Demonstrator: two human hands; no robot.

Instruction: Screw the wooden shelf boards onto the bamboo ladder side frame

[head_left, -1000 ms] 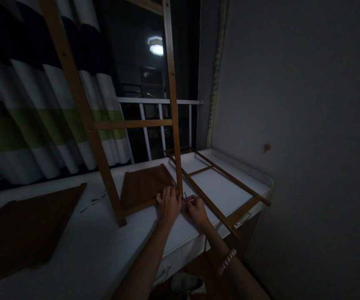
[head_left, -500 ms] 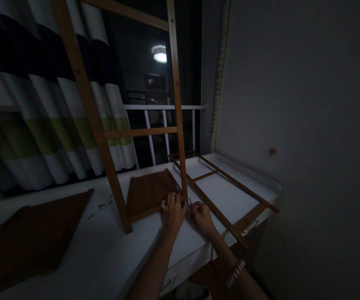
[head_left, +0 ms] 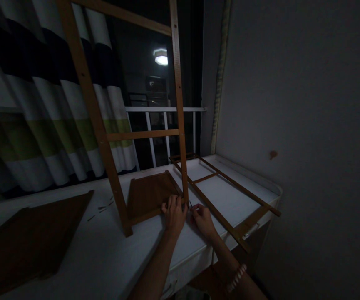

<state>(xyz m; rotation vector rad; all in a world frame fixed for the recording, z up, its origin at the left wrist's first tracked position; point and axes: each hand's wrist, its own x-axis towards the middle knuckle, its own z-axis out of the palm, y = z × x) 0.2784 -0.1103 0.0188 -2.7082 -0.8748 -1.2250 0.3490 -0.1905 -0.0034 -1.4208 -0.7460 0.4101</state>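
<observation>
An upright wooden frame (head_left: 181, 137) with crossbars stands on the white tabletop. A wooden shelf board (head_left: 153, 192) meets it low down, between its two posts. My left hand (head_left: 175, 214) is closed over the front edge of that board, against the foot of the right post. Just right of the post, my right hand (head_left: 202, 221) pinches a small, thin dark piece (head_left: 191, 204); whether it is a screw or a tool I cannot tell. Its tip points up towards the post, and contact between them is unclear.
A second wooden frame (head_left: 215, 173) lies flat at the right, its front end over the table edge. Another wooden board (head_left: 33, 237) lies at the left. Several small screw-like pieces (head_left: 101, 208) are scattered between the boards. Behind are a striped curtain (head_left: 73, 125) and a white railing (head_left: 164, 109).
The view has shifted slightly, so everything sits a little lower in the picture. Both hands keep nearly the same place and grip.
</observation>
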